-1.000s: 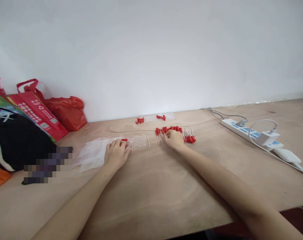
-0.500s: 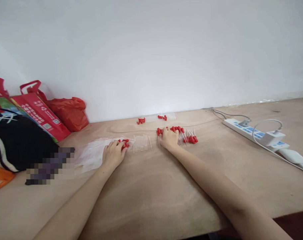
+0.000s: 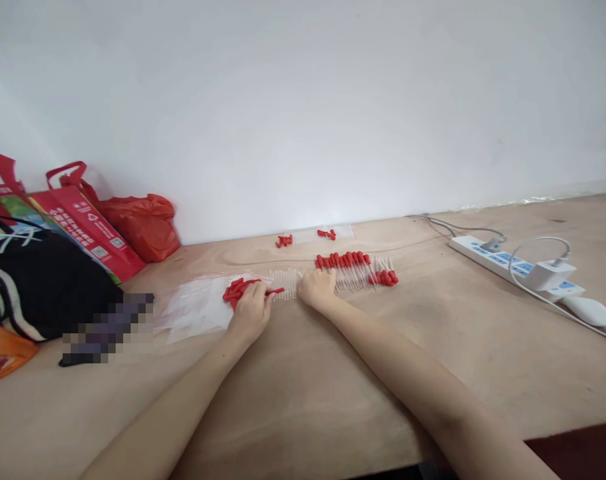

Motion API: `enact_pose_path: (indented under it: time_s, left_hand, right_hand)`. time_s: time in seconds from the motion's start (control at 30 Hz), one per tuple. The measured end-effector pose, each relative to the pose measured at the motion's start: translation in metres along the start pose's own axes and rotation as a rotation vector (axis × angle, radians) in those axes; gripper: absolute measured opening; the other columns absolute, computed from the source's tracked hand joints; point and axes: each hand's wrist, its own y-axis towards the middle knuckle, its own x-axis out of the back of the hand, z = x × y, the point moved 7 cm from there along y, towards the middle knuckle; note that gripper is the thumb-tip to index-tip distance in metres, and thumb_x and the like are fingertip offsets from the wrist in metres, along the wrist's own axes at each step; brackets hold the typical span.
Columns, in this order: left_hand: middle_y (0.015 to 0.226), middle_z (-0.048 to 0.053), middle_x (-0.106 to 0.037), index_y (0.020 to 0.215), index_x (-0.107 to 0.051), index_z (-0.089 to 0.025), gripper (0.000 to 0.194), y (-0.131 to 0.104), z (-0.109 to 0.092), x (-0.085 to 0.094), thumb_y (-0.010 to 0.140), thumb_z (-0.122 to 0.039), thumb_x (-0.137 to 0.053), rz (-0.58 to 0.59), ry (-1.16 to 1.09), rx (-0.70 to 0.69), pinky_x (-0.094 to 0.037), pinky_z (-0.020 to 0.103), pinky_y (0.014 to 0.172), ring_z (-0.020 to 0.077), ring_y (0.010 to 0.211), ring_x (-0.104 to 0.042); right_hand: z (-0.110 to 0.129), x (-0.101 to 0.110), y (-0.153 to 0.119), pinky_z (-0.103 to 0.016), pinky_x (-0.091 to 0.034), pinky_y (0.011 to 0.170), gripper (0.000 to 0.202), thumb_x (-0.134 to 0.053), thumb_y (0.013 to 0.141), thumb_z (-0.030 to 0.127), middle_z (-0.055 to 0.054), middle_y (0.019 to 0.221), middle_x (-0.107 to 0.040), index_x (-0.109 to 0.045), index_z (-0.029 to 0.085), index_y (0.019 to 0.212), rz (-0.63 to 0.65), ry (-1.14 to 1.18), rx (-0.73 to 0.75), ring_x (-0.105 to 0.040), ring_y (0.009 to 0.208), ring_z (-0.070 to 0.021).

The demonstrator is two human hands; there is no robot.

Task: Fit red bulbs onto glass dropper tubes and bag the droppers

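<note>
My left hand [image 3: 253,312] pinches one red rubber bulb [image 3: 277,291], which points to the right. Behind and beside that hand lies a pile of more red bulbs [image 3: 234,291] on clear plastic bags [image 3: 193,308]. My right hand [image 3: 317,289] is closed at the right end of a row of thin clear tubes [image 3: 284,283]; its fingertips are hidden, so what they pinch cannot be made out. To its right, droppers [image 3: 353,273] lie side by side, with red bulbs on their far ends. Several at the right end have their bulbs [image 3: 387,277] toward me.
Near the wall lie more red bulbs [image 3: 285,241] and a clear bag [image 3: 345,231]. A power strip [image 3: 487,257] with a plugged-in charger and cables stands at right. Red bags [image 3: 143,227], a black bag [image 3: 57,287] and an orange item [image 3: 5,353] are at left.
My right hand has moved left from the bulbed droppers to the tube row. My left hand has lifted a red bulb from the pile and brought it rightward.
</note>
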Motion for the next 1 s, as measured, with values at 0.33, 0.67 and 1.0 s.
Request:
enact_pose_path:
  time_s: [0.33,0.67,1.0]
  left_hand:
    - [0.086,0.005,-0.048,0.094,-0.053,-0.017,0.021,-0.009,-0.050,-0.016,0.085,-0.013,-0.034,0.129,-0.189,-0.160,-0.044,0.027,0.069,0.0143,0.076,-0.051]
    - [0.081,0.001,-0.059,0.081,-0.055,-0.018,0.013,-0.007,-0.062,-0.020,0.085,-0.027,-0.045,0.151,-0.193,-0.153,-0.039,0.031,0.072,0.0157,0.077,-0.054]
    - [0.081,0.002,-0.061,0.082,-0.055,-0.018,0.014,-0.007,-0.065,-0.022,0.085,-0.028,-0.045,0.156,-0.210,-0.161,-0.039,0.033,0.073,0.0174,0.077,-0.054]
  right_hand:
    - [-0.068,0.024,-0.057,-0.030,-0.026,0.069,0.025,-0.033,0.084,0.014,-0.010,0.090,-0.061,-0.051,0.012,0.102,-0.255,0.136,0.407,-0.053,0.083,-0.0189]
    - [-0.068,0.033,-0.091,-0.031,-0.024,0.072,0.030,-0.038,0.083,0.012,-0.006,0.087,-0.060,-0.057,0.020,0.104,-0.242,0.277,0.627,-0.051,0.077,-0.0146]
    - [-0.053,0.030,-0.094,-0.031,-0.022,0.074,0.032,-0.040,0.083,0.014,-0.004,0.084,-0.060,-0.055,0.022,0.109,-0.220,0.202,0.665,-0.050,0.075,-0.0130]
